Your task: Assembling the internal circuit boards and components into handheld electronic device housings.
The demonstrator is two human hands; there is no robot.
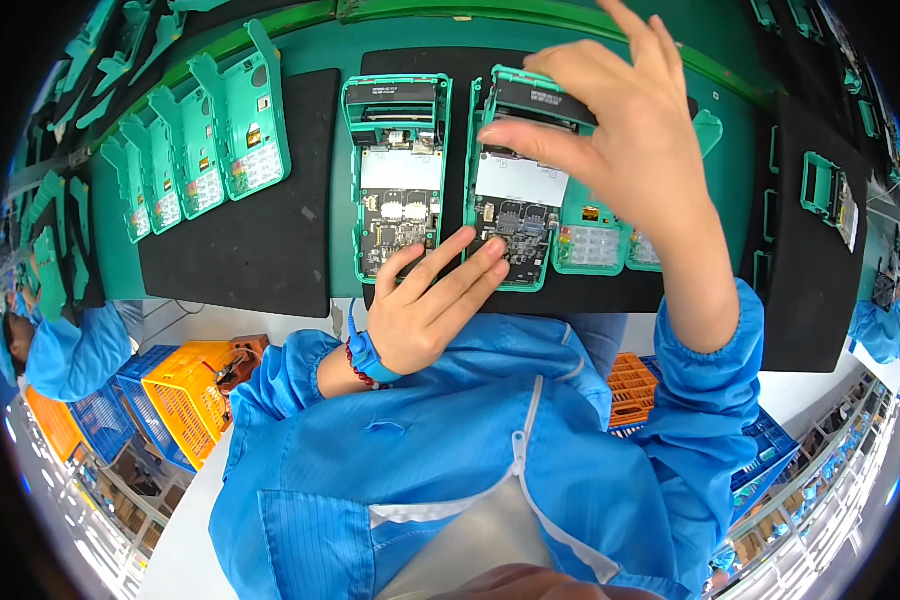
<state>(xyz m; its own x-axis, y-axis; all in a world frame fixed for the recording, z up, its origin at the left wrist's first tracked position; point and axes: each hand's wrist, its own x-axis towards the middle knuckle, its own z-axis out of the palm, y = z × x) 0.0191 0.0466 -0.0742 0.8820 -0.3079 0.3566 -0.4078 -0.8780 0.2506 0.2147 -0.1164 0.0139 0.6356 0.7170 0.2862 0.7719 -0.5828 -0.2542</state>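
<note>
Two teal handheld terminals lie open side by side, their circuit boards showing: a left terminal (401,170) and a right terminal (515,180). Each has a black module at its top end and a white panel below it. My left hand (425,310) lies with its fingers stretched out, fingertips on or over the lower end of the right terminal. Above that terminal's top end is my right hand (630,130), thumb and fingers spread wide apart. The thumb reaches across near the black module (535,98). I see nothing held in either hand.
Several teal covers with clear keypads (255,120) stand in a row on a black mat (240,250) at the left. More covers (592,245) lie partly under my right forearm. Another black mat (810,290) bears a part-built terminal (825,190). Yellow crates (192,390) stand below the bench.
</note>
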